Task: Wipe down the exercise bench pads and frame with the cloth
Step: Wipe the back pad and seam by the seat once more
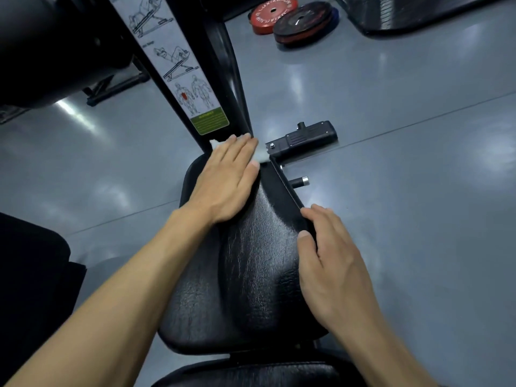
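Observation:
A black padded bench seat (251,280) runs from the bottom of the view toward a black frame post (223,88) bearing a white instruction sticker (178,65). My left hand (223,180) lies flat with straight fingers at the far end of the pad, pressing a white cloth (262,156) against it where pad meets frame. Only the cloth's edges show around the fingers. My right hand (332,258) grips the pad's right edge, thumb on top and fingers curled over the side.
A black frame foot with a bracket (304,136) and a chrome-tipped peg (300,181) sit on the grey floor right of the pad. Red and black weight plates (293,19) lie at the back. Another black pad (36,48) looms top left; dark equipment stands at left.

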### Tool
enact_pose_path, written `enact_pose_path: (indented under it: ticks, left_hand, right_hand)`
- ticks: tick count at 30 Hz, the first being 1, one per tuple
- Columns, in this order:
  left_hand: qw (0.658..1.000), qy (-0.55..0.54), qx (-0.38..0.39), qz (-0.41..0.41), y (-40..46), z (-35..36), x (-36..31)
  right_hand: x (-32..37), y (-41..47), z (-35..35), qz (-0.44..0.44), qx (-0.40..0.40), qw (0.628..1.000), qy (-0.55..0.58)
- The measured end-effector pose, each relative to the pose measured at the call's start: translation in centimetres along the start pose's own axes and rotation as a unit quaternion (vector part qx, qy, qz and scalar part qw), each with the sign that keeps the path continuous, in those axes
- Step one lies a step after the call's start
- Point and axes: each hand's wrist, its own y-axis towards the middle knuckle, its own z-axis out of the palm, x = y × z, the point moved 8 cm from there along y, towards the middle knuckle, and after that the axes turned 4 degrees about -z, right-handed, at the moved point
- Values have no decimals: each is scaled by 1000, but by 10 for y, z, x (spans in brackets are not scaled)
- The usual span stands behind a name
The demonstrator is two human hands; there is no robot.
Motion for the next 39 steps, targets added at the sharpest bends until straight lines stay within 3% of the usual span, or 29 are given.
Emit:
enact_pose_path:
  ticks: [4,7,9,11,14,16,20,22,24,28,30,35,39]
  left_hand:
    - [996,7,-16,87,-62,2,-30]
    - [980,24,32,193,-144,18,-63]
    - [968,43,52,241,-151,17,-58]
    - [969,64,54,231,-117,12,-40]
    - [992,48,15,113,-37,-6,-10]
    - [995,64,3,81,-19,-4,-17]
    - [963,105,46,243,-93,22,-81]
    - [951,97,85,281,-106,18,-81]
    - [952,111,87,270,-77,11,-65]
    - [979,129,45,154,-9,0,-34]
    - [974,132,45,179,-25,10,-59]
    - [916,88,166,354,-97,21,-113]
    - [944,165,130,254,-11,15,-77]
  right_hand:
    - [-2,2,0,0,-9,1000,14]
    - [-8,6,-8,17,-22,999,47]
    - [-13,8,-12,36,-32,997,68]
    - [-15,9,-14,46,-33,995,81]
    - [-16,9,-19,58,-40,993,95]
    - [-22,10,-26,82,-47,990,104]
    - [-32,13,-44,112,-63,985,116]
    - [-35,13,-52,120,-64,984,118]
    - [-38,14,-57,122,-67,982,127]
    - [-41,12,-60,129,-64,979,146]
    - [-42,13,-64,130,-69,976,161]
    - [-50,15,-79,144,-83,968,189]
    - [-54,12,-82,156,-84,963,203]
